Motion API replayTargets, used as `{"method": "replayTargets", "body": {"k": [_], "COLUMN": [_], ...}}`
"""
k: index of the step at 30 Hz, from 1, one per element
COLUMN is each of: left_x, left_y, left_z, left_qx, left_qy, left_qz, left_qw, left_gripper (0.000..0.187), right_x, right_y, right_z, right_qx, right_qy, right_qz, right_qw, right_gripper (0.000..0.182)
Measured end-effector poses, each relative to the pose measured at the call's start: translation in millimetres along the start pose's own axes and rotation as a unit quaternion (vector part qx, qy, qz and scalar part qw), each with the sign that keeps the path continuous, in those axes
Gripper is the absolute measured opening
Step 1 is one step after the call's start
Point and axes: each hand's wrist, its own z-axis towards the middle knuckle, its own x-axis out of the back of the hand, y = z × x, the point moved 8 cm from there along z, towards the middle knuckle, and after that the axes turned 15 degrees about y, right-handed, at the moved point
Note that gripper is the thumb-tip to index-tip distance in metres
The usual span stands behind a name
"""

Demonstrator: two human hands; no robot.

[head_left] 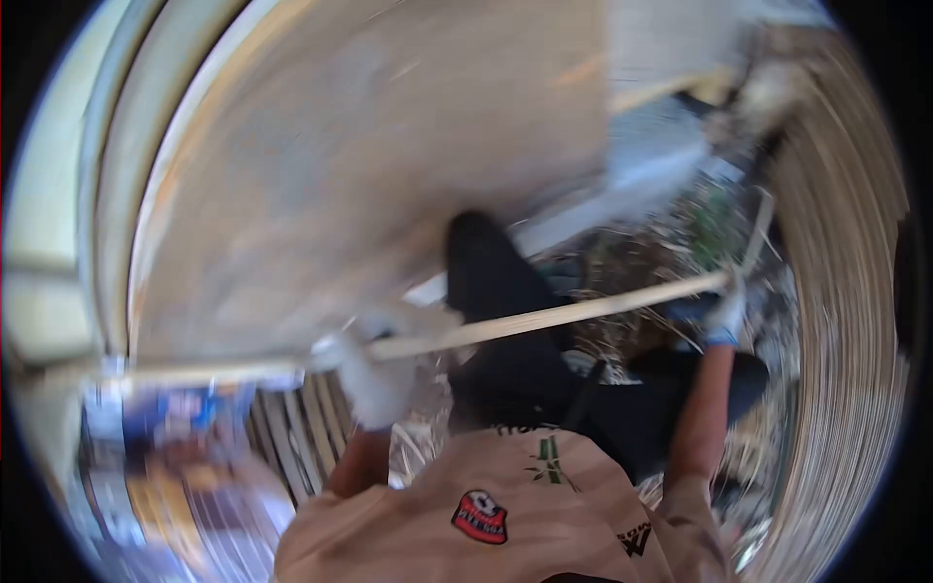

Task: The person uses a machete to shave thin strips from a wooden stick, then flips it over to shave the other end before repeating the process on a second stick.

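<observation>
A long, thin wooden strip [564, 316] runs across in front of my body, tilted up toward the right. My left hand [374, 384], in a white glove, is closed around it near the middle and blurred by motion. Near the strip's right end my right hand [727, 313], also gloved, grips it. Beyond the left hand the strip continues to the far left, along the lower edge of a large brown board [389, 146]. My dark-trousered knee [496, 272] sits just behind the strip.
A tall stack of thin sheets [846, 291] rises on the right. Straw and scraps cover the ground [632, 262] between it and the board. Several slats [301, 432] and blurred colourful items [185, 466] lie at lower left. A pale, narrow piece [758, 228] stands near my right hand.
</observation>
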Motion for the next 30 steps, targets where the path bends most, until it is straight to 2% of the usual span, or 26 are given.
{"method": "replayTargets", "body": {"k": [1,2,4,7,8,10,11,12,14,15,19,21,22,23,24,25,26,27,29,30], "left_x": [12.2,-6.8,-1.1,10.8,12.2,24.9,29.2,33.0,43.1,45.4,58.7,65.8,67.5,66.0,62.3,59.3,51.9,42.5,10.7,-11.1], "left_y": [0.7,1.7,-20.5,-55.8,-61.8,-87.9,-91.7,-98.0,-125.8,-133.9,-163.9,-177.4,-177.3,-175.4,-171.6,-153.2,-143.9,-136.6,-106.1,-91.2], "left_z": [0.9,-8.2,-13.9,-22.6,-25.6,-36.9,-41.1,-40.7,-45.5,-48.7,-61.7,-81.7,-83.7,-89.0,-95.5,-103.3,-113.8,-122.4,-121.2,-117.0], "left_qx": [-0.082,0.028,0.092,0.19,0.191,0.31,0.324,0.322,0.381,0.402,0.439,0.506,0.51,0.545,0.579,0.597,0.613,0.627,0.572,0.571], "left_qy": [-0.006,-0.078,-0.023,0.031,0.04,0.156,0.187,0.184,0.135,0.15,0.146,0.16,0.151,0.092,0.025,-0.018,-0.086,-0.162,-0.313,-0.362], "left_qz": [0.176,0.048,-0.04,-0.031,-0.032,-0.039,0.009,0.01,0.006,0.025,0.012,-0.001,-0.005,-0.011,-0.017,0.052,0.035,0.019,0.061,0.06], "left_qw": [0.981,0.995,0.995,0.981,0.98,0.937,0.927,0.929,0.915,0.903,0.887,0.848,0.847,0.833,0.815,0.8,0.784,0.761,0.756,0.735], "left_gripper": [0.077,0.077,0.075,0.075,0.075,0.074,0.074,0.074,0.074,0.075,0.084,0.094,0.094,0.096,0.099,0.096,0.09,0.084,0.057,0.057], "right_x": [-1.7,-0.2,-1.6,-8.6,-14.9,-15.7,-10.5,-11.3,-11.3,-14.1,-23.4,-14.6,-14.1,-13.6,-22.8,-29.5,-29.0,-25.9,-31.5,-36.7], "right_y": [7.5,11.2,14.4,2.2,-0.1,-4.0,-5.7,-8.2,-22.8,-25.7,-32.6,-37.1,-44.2,-50.7,-55.2,-61.0,-67.2,-65.7,-69.4,-63.0], "right_z": [4.2,9.2,16.6,14.3,12.7,11.4,24.2,27.9,29.0,22.2,10.2,4.7,-0.2,4.8,-11.9,-45.0,-40.2,-38.1,-65.4,-81.6], "right_qx": [-0.022,-0.036,-0.076,-0.036,-0.038,-0.028,-0.029,-0.029,0.009,0.001,0.011,0.037,0.057,0.088,0.078,0.074,0.127,0.136,0.155,0.12], "right_qy": [-0.01,-0.011,-0.051,0.01,0.004,0.018,0.017,0.018,0.037,0.052,0.06,0.068,0.073,0.039,0.011,0.007,-0.026,-0.047,-0.036,-0.064], "right_qz": [-0.014,-0.025,-0.014,-0.051,-0.059,-0.045,-0.05,-0.046,-0.037,-0.045,-0.049,-0.053,-0.058,-0.065,-0.077,-0.107,-0.109,-0.1,-0.086,-0.057], "right_qw": [1.0,0.999,0.996,0.998,0.998,0.998,0.998,0.998,0.999,0.998,0.997,0.996,0.994,0.993,0.994,0.991,0.985,0.985,0.983,0.989], "right_gripper": [0.025,0.021,0.02,0.024,0.024,0.025,0.025,0.025,0.027,0.036,0.043,0.037,0.034,0.036,0.04,0.052,0.064,0.071,0.065,0.056]}}
